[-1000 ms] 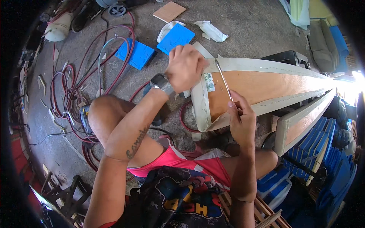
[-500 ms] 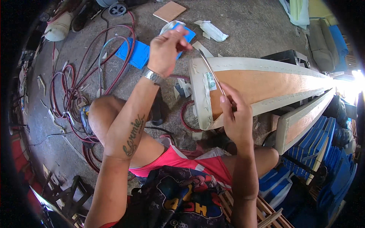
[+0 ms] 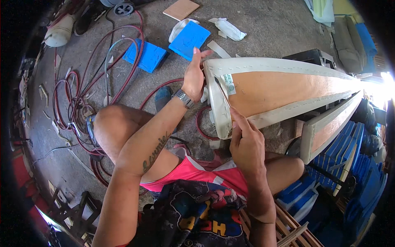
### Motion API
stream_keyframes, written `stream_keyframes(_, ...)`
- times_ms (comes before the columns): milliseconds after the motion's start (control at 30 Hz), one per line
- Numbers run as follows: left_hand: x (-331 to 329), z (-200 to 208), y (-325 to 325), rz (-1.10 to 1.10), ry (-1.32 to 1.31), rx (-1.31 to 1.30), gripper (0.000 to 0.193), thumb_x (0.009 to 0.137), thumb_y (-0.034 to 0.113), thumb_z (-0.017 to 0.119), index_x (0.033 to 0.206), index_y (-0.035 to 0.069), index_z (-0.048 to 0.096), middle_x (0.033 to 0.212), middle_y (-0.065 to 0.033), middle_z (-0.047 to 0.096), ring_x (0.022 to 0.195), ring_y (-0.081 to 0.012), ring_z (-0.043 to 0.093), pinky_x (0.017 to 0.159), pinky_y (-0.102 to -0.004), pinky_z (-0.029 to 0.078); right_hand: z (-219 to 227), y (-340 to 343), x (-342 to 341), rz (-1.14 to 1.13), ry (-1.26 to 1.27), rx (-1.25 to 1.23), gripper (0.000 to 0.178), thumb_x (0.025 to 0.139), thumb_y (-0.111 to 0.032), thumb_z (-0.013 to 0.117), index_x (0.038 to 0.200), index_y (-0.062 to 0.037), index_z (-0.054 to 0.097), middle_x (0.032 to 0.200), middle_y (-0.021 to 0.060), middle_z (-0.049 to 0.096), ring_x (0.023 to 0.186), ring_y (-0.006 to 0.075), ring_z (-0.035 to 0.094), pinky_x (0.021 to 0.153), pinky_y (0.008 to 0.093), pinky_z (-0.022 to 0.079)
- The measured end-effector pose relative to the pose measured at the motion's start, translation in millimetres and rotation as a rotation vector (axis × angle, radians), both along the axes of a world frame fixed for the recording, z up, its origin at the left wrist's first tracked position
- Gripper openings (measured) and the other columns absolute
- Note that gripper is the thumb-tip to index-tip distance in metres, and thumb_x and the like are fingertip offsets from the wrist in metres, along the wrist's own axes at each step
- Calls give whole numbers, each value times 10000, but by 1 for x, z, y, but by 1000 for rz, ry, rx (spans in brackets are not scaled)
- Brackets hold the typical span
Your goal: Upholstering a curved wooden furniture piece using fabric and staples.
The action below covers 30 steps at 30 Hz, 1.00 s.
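Because my right hand (image 3: pixel 247 144) is closed around the slim metal tool (image 3: pixel 224 92), I would keep its tip shallow at the pale edging (image 3: pixel 219 109) of the panel (image 3: pixel 271 90) stretching rightward, with my left hand (image 3: pixel 193 78) loosely open beside its corner.

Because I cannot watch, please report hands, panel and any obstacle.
Left hand at far left corner of panel, grip unclear. Right hand gripping slim metal tool at pale edging. Panel brown face up. Nothing seen blocking; red hose nearby.
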<state>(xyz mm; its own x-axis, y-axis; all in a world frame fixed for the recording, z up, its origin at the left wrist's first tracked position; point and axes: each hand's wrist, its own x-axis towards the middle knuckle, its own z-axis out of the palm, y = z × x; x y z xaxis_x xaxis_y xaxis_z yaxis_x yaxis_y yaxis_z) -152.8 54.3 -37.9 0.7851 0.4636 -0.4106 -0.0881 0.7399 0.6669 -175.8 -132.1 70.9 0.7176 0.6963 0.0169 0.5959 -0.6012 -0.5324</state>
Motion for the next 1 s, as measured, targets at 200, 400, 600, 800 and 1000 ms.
stream_keyframes(200,3,-17,-7,43,-74,42,446,988,409,333,1052,29,557,986,-94,612,893,-199,578,853,-343,452,-11,11,-22,-88,-11,-106,504,840,-45,515,1331,-131,442,893,216,605,755,399,613,659,463,510)
stream_keyframes(400,7,-14,-4,2,-115,-6,363,982,337,348,1035,35,544,955,-90,601,891,-201,575,831,-341,460,-6,31,-41,-106,220,-112,689,805,-28,501,1437,-98,235,878,266,582,769,408,613,651,502,491)
stream_keyframes(600,14,-38,5,-18,-130,258,309,974,294,340,1023,55,530,966,-70,586,893,-208,568,831,-345,459,19,55,-43,-161,226,-359,695,733,2,549,1379,17,294,802,291,595,756,443,598,700,517,462)
stream_keyframes(800,12,-15,0,-21,-155,-15,324,976,289,335,1032,47,542,988,-76,585,912,-208,569,841,-354,464,-35,63,-50,-293,298,238,473,915,-5,377,1384,-18,319,1239,307,487,1164,433,483,978,420,388)
stream_keyframes(1000,0,-3,5,-57,-101,5,327,981,272,344,1086,36,544,1017,-89,591,940,-203,571,867,-348,450,-81,85,-73,-406,293,478,505,924,-18,383,1416,-55,272,1261,277,476,1128,431,482,925,448,395)
